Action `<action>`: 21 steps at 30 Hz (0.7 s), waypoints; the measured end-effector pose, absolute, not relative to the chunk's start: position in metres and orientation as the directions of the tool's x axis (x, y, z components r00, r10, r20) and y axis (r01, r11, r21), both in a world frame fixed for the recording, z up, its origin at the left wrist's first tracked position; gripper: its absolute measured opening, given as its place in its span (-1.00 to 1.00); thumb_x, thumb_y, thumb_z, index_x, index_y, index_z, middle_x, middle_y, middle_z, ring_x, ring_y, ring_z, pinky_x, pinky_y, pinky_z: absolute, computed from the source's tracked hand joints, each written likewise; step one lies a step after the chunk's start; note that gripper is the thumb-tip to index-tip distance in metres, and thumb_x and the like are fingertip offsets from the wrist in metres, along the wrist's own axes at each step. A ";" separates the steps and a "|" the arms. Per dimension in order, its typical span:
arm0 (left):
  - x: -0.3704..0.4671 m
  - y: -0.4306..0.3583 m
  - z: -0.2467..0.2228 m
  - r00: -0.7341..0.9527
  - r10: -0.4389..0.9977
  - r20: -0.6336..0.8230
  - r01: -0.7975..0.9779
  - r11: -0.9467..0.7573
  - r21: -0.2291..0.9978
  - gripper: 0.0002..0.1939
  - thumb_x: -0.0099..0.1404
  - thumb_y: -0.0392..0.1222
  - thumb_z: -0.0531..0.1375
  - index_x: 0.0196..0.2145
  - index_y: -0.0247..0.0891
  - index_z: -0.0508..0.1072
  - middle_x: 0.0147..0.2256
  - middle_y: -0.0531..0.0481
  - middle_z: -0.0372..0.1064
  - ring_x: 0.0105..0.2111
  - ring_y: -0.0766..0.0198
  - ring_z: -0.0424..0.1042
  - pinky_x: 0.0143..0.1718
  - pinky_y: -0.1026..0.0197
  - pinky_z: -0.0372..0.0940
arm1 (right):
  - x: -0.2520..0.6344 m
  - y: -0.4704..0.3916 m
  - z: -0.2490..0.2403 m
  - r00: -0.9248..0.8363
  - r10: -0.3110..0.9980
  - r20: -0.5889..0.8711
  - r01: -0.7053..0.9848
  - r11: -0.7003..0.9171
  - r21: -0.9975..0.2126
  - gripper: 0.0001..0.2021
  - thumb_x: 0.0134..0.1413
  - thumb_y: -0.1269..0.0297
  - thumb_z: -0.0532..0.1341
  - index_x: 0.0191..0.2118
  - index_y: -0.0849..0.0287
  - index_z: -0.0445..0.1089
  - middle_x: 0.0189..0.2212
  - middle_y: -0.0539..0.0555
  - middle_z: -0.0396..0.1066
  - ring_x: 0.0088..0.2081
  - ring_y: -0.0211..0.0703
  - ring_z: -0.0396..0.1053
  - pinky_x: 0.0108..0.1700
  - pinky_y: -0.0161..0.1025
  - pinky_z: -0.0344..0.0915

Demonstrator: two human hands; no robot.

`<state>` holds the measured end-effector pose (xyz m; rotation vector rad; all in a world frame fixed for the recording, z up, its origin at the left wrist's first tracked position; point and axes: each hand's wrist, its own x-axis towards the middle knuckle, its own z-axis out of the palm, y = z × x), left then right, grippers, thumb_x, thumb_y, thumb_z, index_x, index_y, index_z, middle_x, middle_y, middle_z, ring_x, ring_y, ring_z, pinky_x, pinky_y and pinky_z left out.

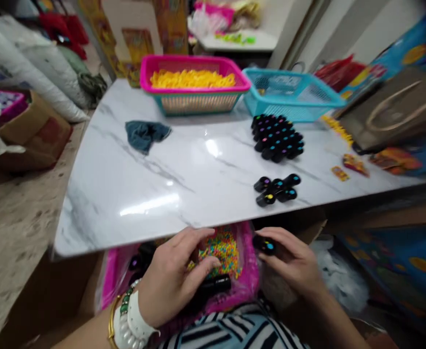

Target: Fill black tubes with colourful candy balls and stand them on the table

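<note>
My right hand point(293, 264) is closed on small black cylinders point(266, 245) with blue and yellow dots on their ends, beside the rim of a pink basket point(250, 271). My left hand point(180, 271) hovers over that basket, its thumb and fingers apart with nothing visible between them. Colourful tiny beads point(225, 252) fill part of the basket. Another black cylinder point(216, 283) lies there near my left thumb, and more are partly hidden behind the hand. On the table, several black cylinders point(277, 189) form a small cluster, with a larger block of them point(276, 135) behind.
The white marbled table point(184, 169) carries a crumpled dark blue cloth point(145, 134), a pink-rimmed basket point(194, 60) of yellow pieces and a light blue basket point(293, 109). A brown paper bag point(398, 111) stands at the right. Sacks point(27, 63) and a cardboard box point(34, 128) are at the left.
</note>
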<state>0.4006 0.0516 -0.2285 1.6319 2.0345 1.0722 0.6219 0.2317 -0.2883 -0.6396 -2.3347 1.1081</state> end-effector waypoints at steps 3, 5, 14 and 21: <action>0.395 0.102 -0.230 -0.299 0.945 0.130 0.682 0.116 0.722 -0.38 0.23 -0.13 0.25 0.19 -0.25 0.17 -0.27 -0.02 0.34 -0.40 0.30 0.37 -0.30 0.15 0.38 | 0.643 0.269 -0.280 -0.495 0.798 0.343 0.392 0.558 -0.732 -0.72 0.03 0.26 0.33 -0.09 0.09 0.45 -0.17 0.09 0.43 -0.28 -0.20 0.40 -0.28 -0.30 0.36; 0.394 0.140 -0.233 -0.282 0.959 0.020 0.691 0.189 0.698 -0.16 0.10 -0.08 0.35 0.24 -0.33 0.09 -0.20 -0.12 0.35 -0.33 0.19 0.41 -0.23 0.06 0.39 | 0.648 0.296 -0.278 -0.359 0.853 0.379 0.454 0.515 -0.727 -0.71 0.00 0.19 0.34 -0.13 0.13 0.47 -0.27 0.05 0.40 -0.40 -0.25 0.33 -0.39 -0.32 0.30; 0.416 0.246 -0.239 -0.244 0.962 -0.125 0.689 0.263 0.675 0.00 -0.17 -0.09 0.47 0.16 -0.45 0.15 -0.06 -0.35 0.41 -0.02 -0.12 0.41 -0.04 0.04 0.32 | 0.619 0.350 -0.267 -0.551 0.821 0.149 0.575 0.503 -0.646 -0.32 -0.13 0.08 0.36 0.16 0.18 0.32 -0.37 -0.03 0.27 -0.44 -0.24 0.30 -0.32 -0.27 0.30; 0.429 0.298 -0.240 -0.289 0.951 -0.109 0.697 0.287 0.658 -0.35 -0.18 -0.07 0.48 -0.17 -0.36 0.36 -0.18 -0.28 0.46 -0.13 -0.07 0.47 -0.13 0.08 0.36 | 0.604 0.378 -0.268 -0.506 0.847 0.165 0.639 0.497 -0.587 -0.31 -0.16 0.10 0.34 0.16 0.20 0.33 -0.33 0.01 0.31 -0.32 -0.15 0.35 -0.20 -0.24 0.30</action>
